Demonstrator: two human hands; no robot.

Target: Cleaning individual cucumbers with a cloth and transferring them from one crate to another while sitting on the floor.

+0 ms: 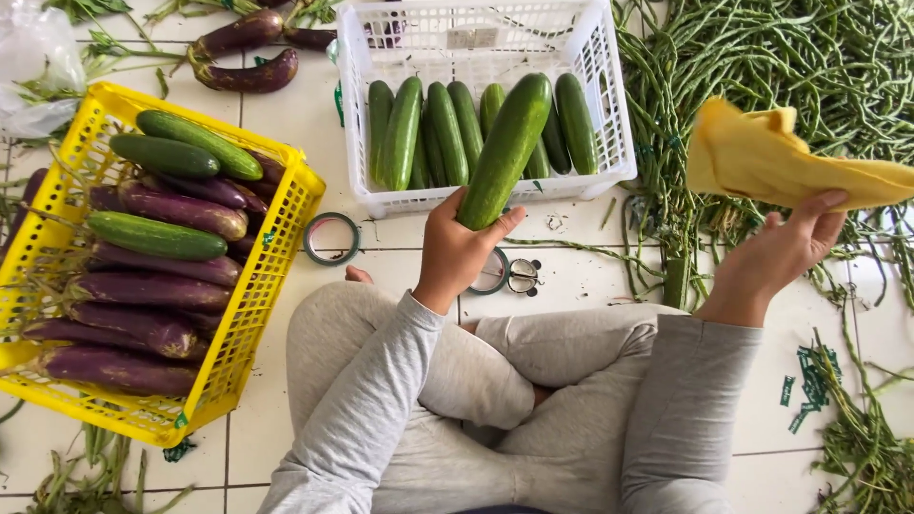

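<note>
Both hands raised; left fingers [455,249] around cucumber [506,148]; right fingers [783,249] pinching yellow cloth [776,162].

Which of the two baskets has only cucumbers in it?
The white basket, straight ahead of the person. It holds only green cucumbers, standing side by side. The yellow basket on the left mixes purple eggplants with three cucumbers on top.

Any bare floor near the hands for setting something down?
Bare white tile lies between the yellow plastic crate and the white plastic crate, bordered by a green tape roll. A smaller patch sits below the white crate, beside the small scissors. Right of it, long green beans crowd the floor. Both crates are full.
</note>
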